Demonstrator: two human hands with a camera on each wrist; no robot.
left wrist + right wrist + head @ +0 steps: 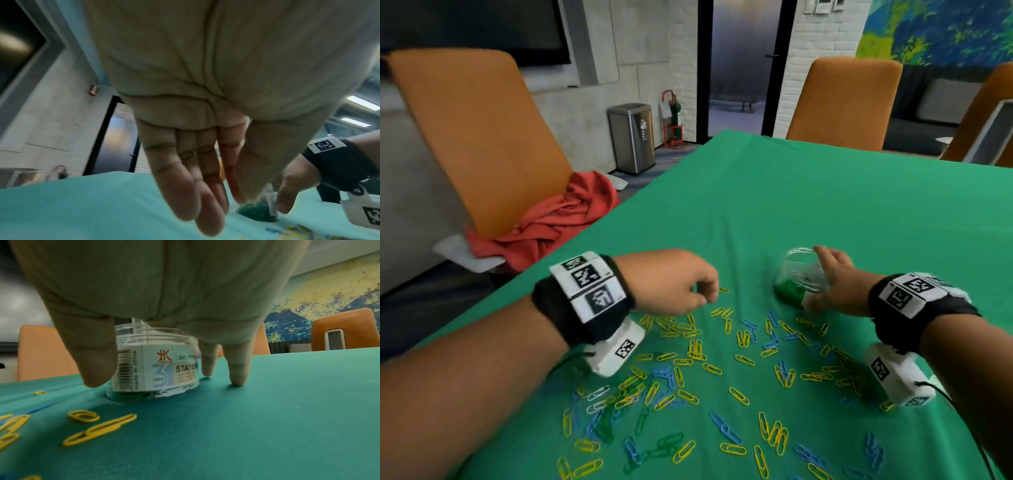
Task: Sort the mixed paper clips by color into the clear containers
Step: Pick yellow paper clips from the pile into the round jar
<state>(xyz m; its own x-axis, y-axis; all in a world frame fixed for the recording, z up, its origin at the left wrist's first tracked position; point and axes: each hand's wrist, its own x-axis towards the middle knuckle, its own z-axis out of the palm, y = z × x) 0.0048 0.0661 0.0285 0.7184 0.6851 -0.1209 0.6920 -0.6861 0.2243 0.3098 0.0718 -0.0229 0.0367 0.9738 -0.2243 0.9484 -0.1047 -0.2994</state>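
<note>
Round clear plastic jar [152, 369] with paper label and green clips inside, upright on smooth green cloth [825, 205]. Right hand [835, 284] around it, thumb and fingers loosely spread. Left hand [671, 281] relaxed, holding nothing, above thin scattered yellow clips [695, 349].

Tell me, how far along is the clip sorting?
Early. Done: green clips sit in the jar, with some white ones visible through its base. In hand: the right hand is at the jar; the left hand hovers empty. Left: yellow clips, blue clips and a few green cover the cloth.
</note>
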